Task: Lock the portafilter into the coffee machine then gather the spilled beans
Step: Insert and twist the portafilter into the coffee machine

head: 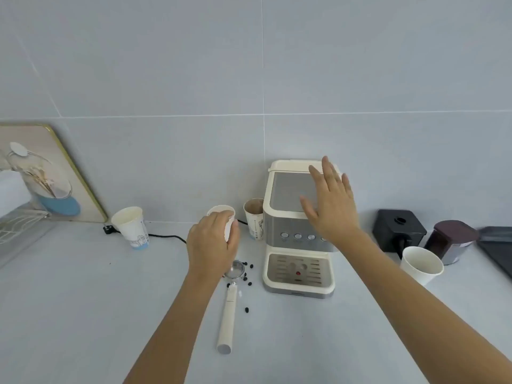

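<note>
The portafilter (pixel 227 317) lies flat on the counter left of the cream coffee machine (pixel 288 245), its long cream handle pointing toward me and its metal basket partly hidden under my left hand. Several dark coffee beans (pixel 248 275) are scattered around the basket and handle. My left hand (pixel 213 245) is wrapped around a small white paper cup (pixel 223 217), held above the basket. With fingers spread and nothing in it, my right hand (pixel 329 200) hovers over or rests on the machine's grey top panel; which, I cannot tell.
A printed paper cup (pixel 131 227) stands at the left, another cup (pixel 254 221) behind the machine's left side, and a white cup (pixel 421 264) at the right. A black grinder (pixel 397 230), a dark jar (pixel 450 241), a power cord (pixel 166 236) and a leaning framed picture (pixel 52 173) line the wall.
</note>
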